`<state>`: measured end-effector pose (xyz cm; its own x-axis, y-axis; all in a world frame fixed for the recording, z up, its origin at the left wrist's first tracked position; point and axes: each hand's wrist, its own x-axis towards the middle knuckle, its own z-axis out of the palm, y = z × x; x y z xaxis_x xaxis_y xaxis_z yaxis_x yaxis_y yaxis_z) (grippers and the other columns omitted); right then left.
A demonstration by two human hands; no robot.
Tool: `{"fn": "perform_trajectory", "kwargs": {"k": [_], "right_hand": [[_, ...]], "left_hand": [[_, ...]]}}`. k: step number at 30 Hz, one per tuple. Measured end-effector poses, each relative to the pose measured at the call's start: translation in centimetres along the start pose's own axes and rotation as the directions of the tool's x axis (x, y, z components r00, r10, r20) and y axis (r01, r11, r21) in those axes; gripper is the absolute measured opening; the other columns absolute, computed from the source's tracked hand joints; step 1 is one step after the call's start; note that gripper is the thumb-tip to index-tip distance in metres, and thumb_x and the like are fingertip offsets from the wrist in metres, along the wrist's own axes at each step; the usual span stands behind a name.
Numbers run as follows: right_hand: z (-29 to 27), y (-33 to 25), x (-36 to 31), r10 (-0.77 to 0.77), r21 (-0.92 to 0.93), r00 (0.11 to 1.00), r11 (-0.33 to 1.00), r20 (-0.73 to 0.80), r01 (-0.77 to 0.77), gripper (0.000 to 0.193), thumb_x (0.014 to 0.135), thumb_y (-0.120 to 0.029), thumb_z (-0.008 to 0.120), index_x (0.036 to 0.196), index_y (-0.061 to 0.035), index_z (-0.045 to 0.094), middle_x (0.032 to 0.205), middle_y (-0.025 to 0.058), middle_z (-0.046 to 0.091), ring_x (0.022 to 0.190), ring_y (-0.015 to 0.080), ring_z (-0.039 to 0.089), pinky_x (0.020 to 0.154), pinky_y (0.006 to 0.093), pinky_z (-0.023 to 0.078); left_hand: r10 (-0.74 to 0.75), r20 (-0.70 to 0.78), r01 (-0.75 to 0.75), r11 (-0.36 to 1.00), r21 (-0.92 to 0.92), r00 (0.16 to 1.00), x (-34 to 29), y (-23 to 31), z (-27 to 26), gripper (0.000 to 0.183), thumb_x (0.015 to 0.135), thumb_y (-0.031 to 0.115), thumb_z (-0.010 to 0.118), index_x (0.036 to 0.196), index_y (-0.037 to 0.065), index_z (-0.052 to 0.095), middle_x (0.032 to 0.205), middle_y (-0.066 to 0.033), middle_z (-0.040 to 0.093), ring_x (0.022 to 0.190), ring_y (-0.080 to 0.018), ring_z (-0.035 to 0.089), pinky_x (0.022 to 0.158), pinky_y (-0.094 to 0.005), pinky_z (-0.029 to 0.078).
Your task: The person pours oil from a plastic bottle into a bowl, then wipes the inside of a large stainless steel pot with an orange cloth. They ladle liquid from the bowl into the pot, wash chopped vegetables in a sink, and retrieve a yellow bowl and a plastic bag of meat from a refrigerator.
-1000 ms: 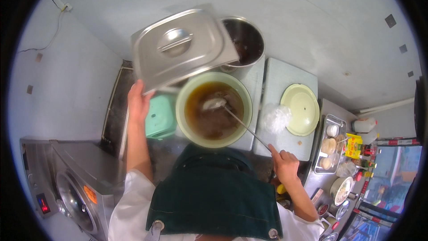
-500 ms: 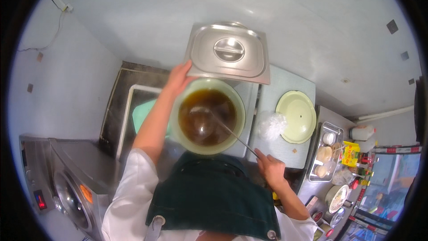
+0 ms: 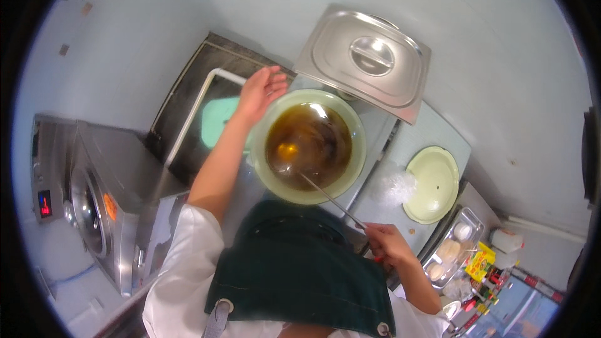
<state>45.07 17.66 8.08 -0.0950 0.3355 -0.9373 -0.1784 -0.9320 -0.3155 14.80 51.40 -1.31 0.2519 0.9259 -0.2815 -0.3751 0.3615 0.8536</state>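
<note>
A large pale-green pot (image 3: 359,166) of brown liquid (image 3: 313,150) stands in front of me. My right hand (image 3: 389,243) is closed round the handle of a long metal utensil (image 3: 341,201). Its shaft slants into the liquid near the rim, and its head is hidden below the surface. Fingers loosely apart, my left hand (image 3: 261,95) holds nothing and hovers at the pot's upper left rim. Behind the pot lies a rectangular steel lid (image 3: 341,66) with a recessed round grip, apart from my left hand.
To the right are a crumpled clear plastic bag (image 3: 395,188) and a pale-green round lid (image 3: 433,188). Past them sits a steel tray (image 3: 453,247) with small containers. A mint-green object (image 3: 216,124) lies left of the pot, by a white pipe (image 3: 194,111). A steel machine (image 3: 116,169) stands further left.
My left hand has come away from the steel lid's edge. The utensil's shaft has shifted toward the near side of the pot, and the liquid swirls. The whole view has turned.
</note>
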Motion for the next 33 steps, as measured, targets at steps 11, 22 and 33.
{"fn": "perform_trajectory", "kwargs": {"k": [11, 22, 33], "right_hand": [[-2.1, 2.5, -1.1, -0.577, -0.514, 0.803, 0.739, -0.150, 0.435, 0.036, 0.094, -0.012, 0.063, 0.128, -0.0001, 0.062, 0.084, 0.0027, 0.066, 0.070, 0.0076, 0.056, 0.068, 0.0234, 0.049], [-4.6, 4.5, 5.1, -0.942, -0.959, 0.181, -0.280, 0.281, 0.036, 0.041, 0.089, -0.011, 0.064, 0.130, -0.0123, 0.063, 0.065, 0.0106, 0.051, 0.057, 0.0298, 0.052, 0.054, 0.0434, 0.042], [9.8, 3.0, 10.8, -0.869, -0.843, 0.036, -0.488, 0.493, -0.226, 0.062, 0.072, -0.003, 0.070, 0.132, -0.0177, 0.060, 0.117, 0.0209, 0.054, 0.108, 0.0367, 0.054, 0.092, 0.0399, 0.044]], "left_hand": [[0.039, -0.628, -0.027, 0.999, 0.029, 0.777, -17.7, -13.3, -18.7, 0.020, 0.099, 0.020, 0.056, 0.108, 0.003, 0.062, 0.088, -0.0071, 0.066, 0.075, -0.0155, 0.064, 0.067, -0.0285, 0.053], [-0.013, -0.283, 0.104, 0.945, 0.309, 0.959, -25.0, -17.5, -14.0, 0.038, 0.100, 0.033, 0.053, 0.084, 0.003, 0.069, 0.076, -0.0032, 0.066, 0.072, -0.0108, 0.060, 0.069, -0.0283, 0.051], [0.073, -0.560, 0.124, 0.944, 0.305, 0.825, -50.4, -13.8, -24.9, 0.023, 0.099, 0.019, 0.051, 0.108, 0.002, 0.065, 0.087, -0.0079, 0.063, 0.081, -0.0173, 0.061, 0.074, -0.0306, 0.050]]}}
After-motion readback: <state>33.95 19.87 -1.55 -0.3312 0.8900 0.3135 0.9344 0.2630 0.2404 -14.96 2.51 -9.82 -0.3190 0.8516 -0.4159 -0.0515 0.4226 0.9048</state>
